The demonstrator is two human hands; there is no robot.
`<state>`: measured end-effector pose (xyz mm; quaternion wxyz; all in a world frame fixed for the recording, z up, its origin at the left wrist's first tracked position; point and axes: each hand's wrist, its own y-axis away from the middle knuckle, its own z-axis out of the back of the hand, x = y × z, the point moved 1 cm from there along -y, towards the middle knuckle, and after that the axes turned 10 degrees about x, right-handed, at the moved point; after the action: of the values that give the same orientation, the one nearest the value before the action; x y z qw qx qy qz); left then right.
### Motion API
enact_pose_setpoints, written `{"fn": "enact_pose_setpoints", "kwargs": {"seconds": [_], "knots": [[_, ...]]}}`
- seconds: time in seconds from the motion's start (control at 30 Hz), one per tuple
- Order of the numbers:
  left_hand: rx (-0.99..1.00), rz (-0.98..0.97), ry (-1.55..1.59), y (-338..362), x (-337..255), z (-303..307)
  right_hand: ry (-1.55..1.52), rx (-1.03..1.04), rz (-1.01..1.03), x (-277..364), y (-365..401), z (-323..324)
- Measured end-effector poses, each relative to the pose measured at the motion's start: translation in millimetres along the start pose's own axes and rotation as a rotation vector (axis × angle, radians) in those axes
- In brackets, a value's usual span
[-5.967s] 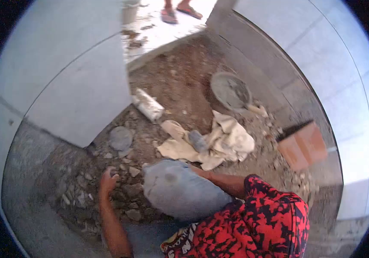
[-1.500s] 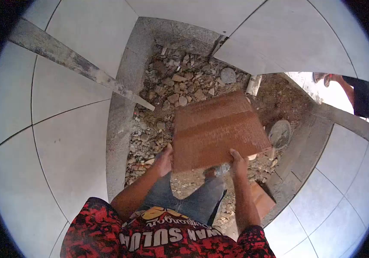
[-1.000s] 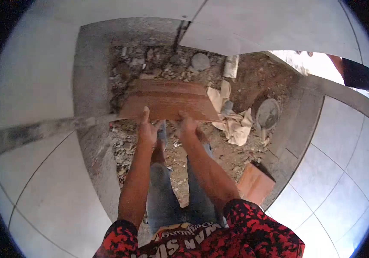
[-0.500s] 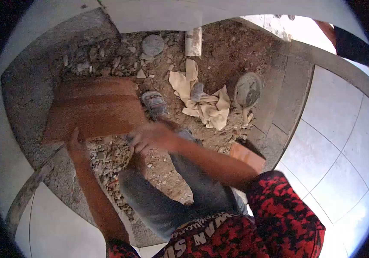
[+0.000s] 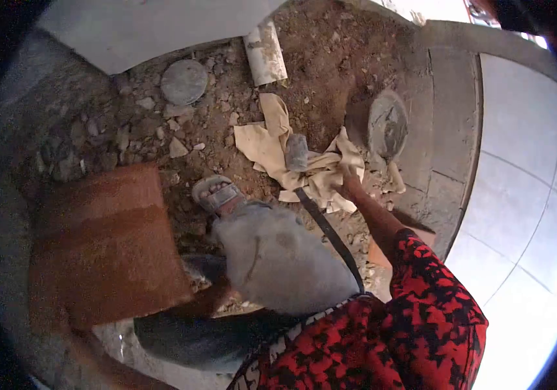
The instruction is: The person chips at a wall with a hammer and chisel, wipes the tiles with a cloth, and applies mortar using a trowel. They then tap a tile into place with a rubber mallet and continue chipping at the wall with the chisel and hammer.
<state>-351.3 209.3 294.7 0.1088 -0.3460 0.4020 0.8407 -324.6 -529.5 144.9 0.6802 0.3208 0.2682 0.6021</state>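
Observation:
My left hand [image 5: 64,320], dim at the lower left, grips the bottom edge of a terracotta tile [image 5: 106,240]; most of its fingers are hidden. The tile is a broad reddish-brown slab with a darker band across it, held tilted beside my bent leg. On the right, my right hand [image 5: 350,182] is at a crumpled cream cloth [image 5: 269,140] on the dirt, thumb and fingers closed on its right side. A grey block-like piece [image 5: 297,153] lies on the cloth, left of that hand.
A round trowel [image 5: 388,127] caked with mortar lies right of the cloth. Another terracotta piece [image 5: 425,235] is behind my right arm. A white pipe [image 5: 265,55] and a round grey disc [image 5: 184,82] stand among rubble. Pale floor tiles [image 5: 519,195] border the right side.
My right hand has left the terracotta tile and moved right to the cloth. The tile has shifted down and left with my left hand. My leg has swung up and the view has shifted.

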Motion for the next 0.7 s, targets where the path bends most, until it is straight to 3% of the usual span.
{"fn": "enact_pose_setpoints", "kwargs": {"seconds": [0.07, 0.1, 0.13, 0.2, 0.23, 0.27, 0.3, 0.33, 0.37, 0.43, 0.5, 0.57, 0.63, 0.7], "knots": [[0.115, -0.131, 0.016, -74.9, 103.2, 85.7, 0.065, -0.280, -0.138, 42.0, -6.0, -1.2], [0.064, -0.142, -0.050, -51.1, 62.6, 54.3, -0.005, -0.455, -0.254, 33.5, -23.1, -27.1], [0.016, -0.141, -0.083, -32.8, 34.0, 25.8, -0.014, -0.465, -0.272, 16.3, -33.1, -45.0], [-0.016, -0.166, -0.115, -23.7, 13.7, 6.4, -0.074, -0.559, 0.079, -40.2, -44.0, -82.3], [-0.025, -0.183, -0.119, -23.0, 11.7, -0.9, -0.843, -0.427, -0.071, -95.9, -69.3, -125.1], [-0.029, -0.199, -0.127, -22.3, 9.4, -6.2, -0.052, -0.324, -0.271, -39.2, -28.5, -62.4], [-0.037, -0.215, -0.133, -20.5, 5.2, -11.6, -0.183, -0.304, -0.247, -14.1, 1.5, -25.5], [-0.037, -0.230, -0.144, -20.3, 2.5, -15.2, 0.162, -0.202, -0.431, -24.5, 8.0, -21.8], [-0.040, -0.242, -0.150, -18.7, -0.4, -20.0, -0.071, -0.496, -0.272, 0.2, 31.0, 10.0], [-0.046, -0.265, -0.162, -17.0, -6.2, -28.5, 0.002, -0.745, -0.160, 12.9, 48.4, 45.1], [-0.049, -0.290, -0.174, -18.0, -10.5, -30.2, 0.322, -0.703, -0.147, 10.9, 54.1, 84.2], [-0.045, -0.306, -0.196, -17.8, -13.0, -33.4, 0.367, -0.335, -0.331, -9.3, 52.0, 130.2], [-0.049, -0.318, -0.214, -14.4, -16.4, -37.5, 0.080, -0.955, -0.072, 9.6, 67.9, 173.8], [-0.047, -0.321, -0.217, -9.7, -19.1, -39.9, 0.016, -0.858, -0.080, 23.8, 91.3, 220.3]]}}
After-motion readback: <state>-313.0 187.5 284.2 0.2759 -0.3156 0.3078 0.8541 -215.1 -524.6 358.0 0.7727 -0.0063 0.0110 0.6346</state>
